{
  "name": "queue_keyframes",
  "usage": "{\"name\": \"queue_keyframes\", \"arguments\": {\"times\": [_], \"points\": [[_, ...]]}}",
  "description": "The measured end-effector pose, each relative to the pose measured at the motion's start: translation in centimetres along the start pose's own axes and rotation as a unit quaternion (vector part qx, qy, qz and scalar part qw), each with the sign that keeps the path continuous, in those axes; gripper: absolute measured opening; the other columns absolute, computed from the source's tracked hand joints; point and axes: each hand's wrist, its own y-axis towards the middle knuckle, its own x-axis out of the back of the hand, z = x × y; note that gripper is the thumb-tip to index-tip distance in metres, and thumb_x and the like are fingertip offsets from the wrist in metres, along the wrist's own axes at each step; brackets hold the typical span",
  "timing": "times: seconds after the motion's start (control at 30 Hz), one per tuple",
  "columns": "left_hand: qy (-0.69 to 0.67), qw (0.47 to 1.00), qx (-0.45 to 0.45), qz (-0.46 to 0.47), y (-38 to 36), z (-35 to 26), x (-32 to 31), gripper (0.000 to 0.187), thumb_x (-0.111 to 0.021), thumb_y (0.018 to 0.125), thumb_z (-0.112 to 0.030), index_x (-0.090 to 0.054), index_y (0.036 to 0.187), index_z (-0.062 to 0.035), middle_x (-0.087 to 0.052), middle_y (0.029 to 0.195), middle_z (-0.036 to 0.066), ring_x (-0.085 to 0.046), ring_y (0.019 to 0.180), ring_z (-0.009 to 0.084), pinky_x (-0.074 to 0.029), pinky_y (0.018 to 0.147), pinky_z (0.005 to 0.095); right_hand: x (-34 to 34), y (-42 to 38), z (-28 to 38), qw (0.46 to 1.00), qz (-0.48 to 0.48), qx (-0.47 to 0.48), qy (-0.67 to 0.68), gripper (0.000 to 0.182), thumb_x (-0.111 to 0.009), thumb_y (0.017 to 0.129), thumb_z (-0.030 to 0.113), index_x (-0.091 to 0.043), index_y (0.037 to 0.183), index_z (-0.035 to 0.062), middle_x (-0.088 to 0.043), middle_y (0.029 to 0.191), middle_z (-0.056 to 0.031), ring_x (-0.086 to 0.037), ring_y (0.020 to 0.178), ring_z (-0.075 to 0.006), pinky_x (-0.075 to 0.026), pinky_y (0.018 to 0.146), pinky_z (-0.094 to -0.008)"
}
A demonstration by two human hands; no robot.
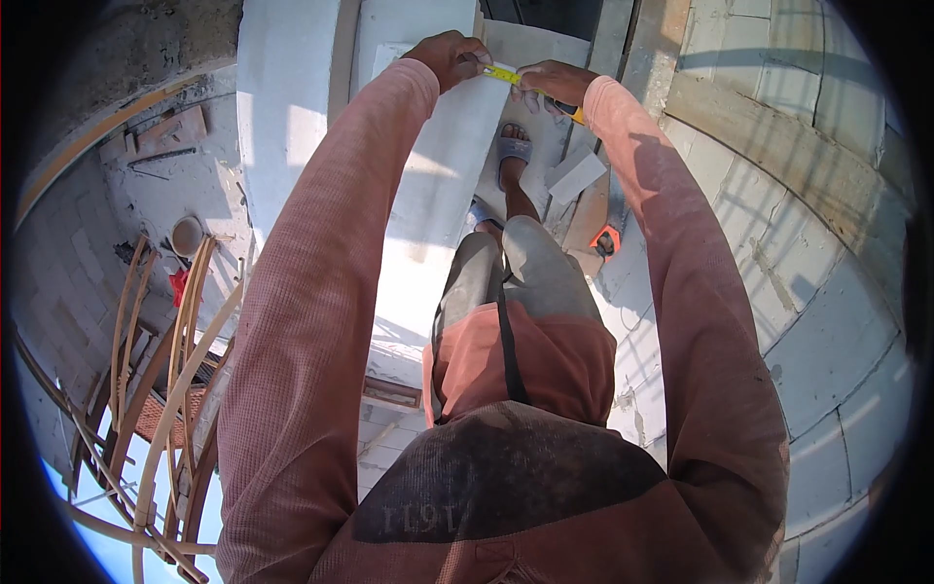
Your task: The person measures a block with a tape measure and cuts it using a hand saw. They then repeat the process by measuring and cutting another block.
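Note:
A yellow tape measure (502,74) stretches between my two hands at the top of the head view, over the edge of a pale block surface (452,127). My left hand (449,59) is closed on the end of the tape's blade. My right hand (556,83) is closed round the tape near its case, whose yellow and black part shows beneath the palm. The fingertips of my right hand are partly in shadow.
A handsaw with an orange handle (605,241) lies at the right of my legs, near a small white block (576,175). Block walls (827,321) rise on the right. At the lower left are wooden poles (175,389) and a round bucket (186,237).

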Motion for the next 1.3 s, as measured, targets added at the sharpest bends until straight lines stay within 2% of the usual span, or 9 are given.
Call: {"name": "queue_keyframes", "arguments": {"times": [0.17,0.43,0.53,0.73,0.83,1.3], "points": [[-0.005,0.999,0.036,-0.007,-0.3,-0.8,0.2,0.025,-0.07,0.097,-0.03,-0.074,0.117,-0.0178,-0.071,0.118,0.011,-0.068,0.102,0.0224,-0.052,0.094,0.0303,-0.1,-0.2,0.0,1.0,-0.001,-0.002,0.017,0.041,-0.048,0.092,0.042,-0.072,0.104,0.0121,-0.064,0.082,-0.0022,-0.052,0.067,-0.0142,-0.046,0.066,-0.0312],[0.005,0.999,0.042,0.008,-0.4,-1.5,0.6,0.028,-0.072,0.095,-0.032,-0.072,0.117,-0.0155,-0.071,0.119,0.011,-0.068,0.103,0.0229,-0.051,0.097,0.0302,-0.1,-0.3,0.2,1.0,-0.007,-0.005,0.007,0.041,-0.048,0.091,0.044,-0.072,0.104,0.013,-0.064,0.083,-0.0018,-0.052,0.068,-0.0141,-0.047,0.067,-0.0311],[0.0,0.999,0.041,0.001,-0.3,-1.2,0.3,0.028,-0.071,0.095,-0.032,-0.072,0.117,-0.0147,-0.071,0.118,0.012,-0.068,0.103,0.0231,-0.051,0.097,0.0304,-0.4,-0.4,0.3,1.0,-0.017,0.002,-0.001,0.041,-0.04,0.098,0.036,-0.067,0.107,0.0073,-0.062,0.077,-0.0044,-0.05,0.059,-0.014,-0.046,0.058,-0.0304],[-0.001,0.999,0.029,0.022,-0.2,-1.0,0.6,0.027,-0.07,0.096,-0.031,-0.072,0.117,-0.0149,-0.071,0.118,0.013,-0.068,0.103,0.0237,-0.051,0.098,0.0313,-0.3,-0.4,0.3,1.0,-0.013,0.014,-0.001,0.04,-0.04,0.098,0.035,-0.067,0.107,0.0074,-0.062,0.077,-0.0041,-0.05,0.058,-0.0131,-0.045,0.057,-0.0297],[0.007,1.0,0.026,0.008,-0.1,-0.8,0.2,0.027,-0.07,0.096,-0.032,-0.071,0.117,-0.0152,-0.07,0.117,0.013,-0.068,0.103,0.024,-0.051,0.097,0.032,-0.1,-0.2,0.0,1.0,-0.002,0.009,0.007,0.04,-0.047,0.093,0.041,-0.071,0.105,0.0123,-0.065,0.084,-0.0024,-0.054,0.068,-0.0154,-0.048,0.068,-0.0319],[0.022,1.0,0.016,-0.012,0.0,-0.3,-0.2,0.026,-0.067,0.098,-0.031,-0.071,0.118,-0.0148,-0.07,0.116,0.013,-0.068,0.098,0.0239,-0.053,0.092,0.0318,-0.1,-0.2,0.1,1.0,-0.007,0.007,-0.002,0.039,-0.047,0.093,0.04,-0.072,0.104,0.013,-0.067,0.083,-0.0032,-0.056,0.07,-0.0161,-0.048,0.069,-0.0318]]}}
